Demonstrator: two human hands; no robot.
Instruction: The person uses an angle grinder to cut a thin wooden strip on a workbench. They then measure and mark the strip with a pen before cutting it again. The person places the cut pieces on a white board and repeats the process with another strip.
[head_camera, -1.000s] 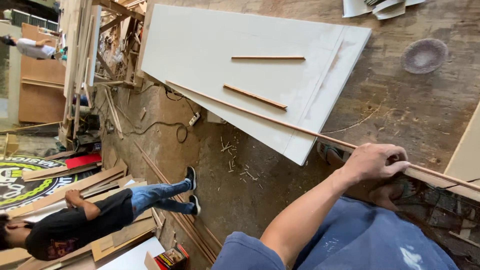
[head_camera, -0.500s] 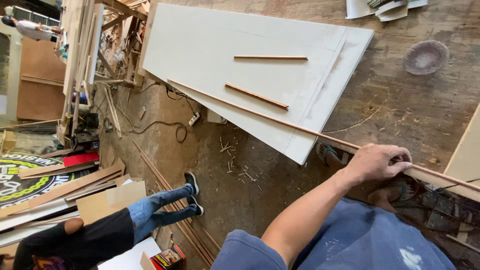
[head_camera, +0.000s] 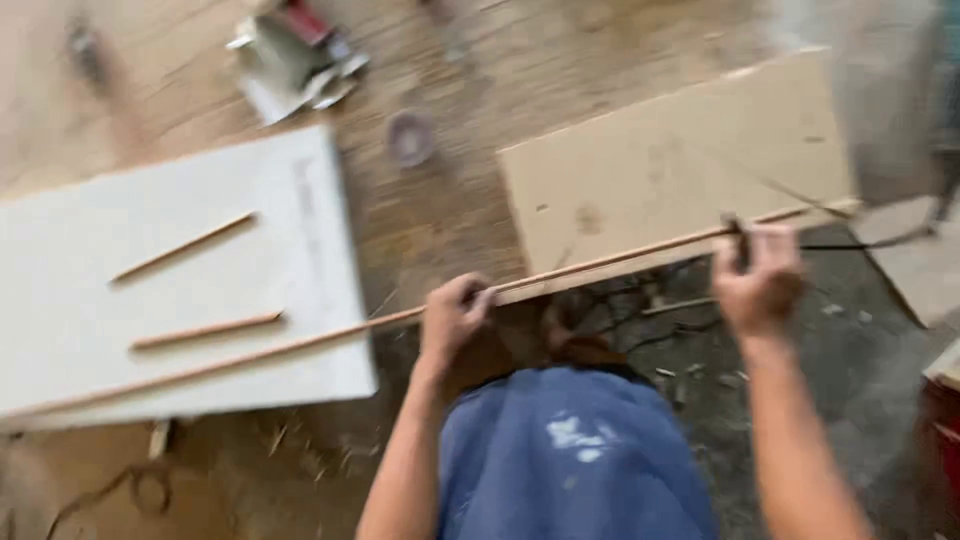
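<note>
Long thin wooden strip (head_camera: 330, 335) spans white board (head_camera: 60, 300) and brown board (head_camera: 680, 170), slanting up to right. Left hand (head_camera: 452, 318) grip closed around strip mid-length; right hand (head_camera: 757, 275) grip closed near its right end, dark tool possibly there. Risk: slender strip could bow or snap between unsupported spans. Motion blur hides fingers, tool, floor debris.

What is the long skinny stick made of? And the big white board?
The stick looks like bare wood: reddish-brown, thin and straight, gripped by the left hand and right hand. The white board seems a painted or laminated panel; blur hides its surface.
</note>
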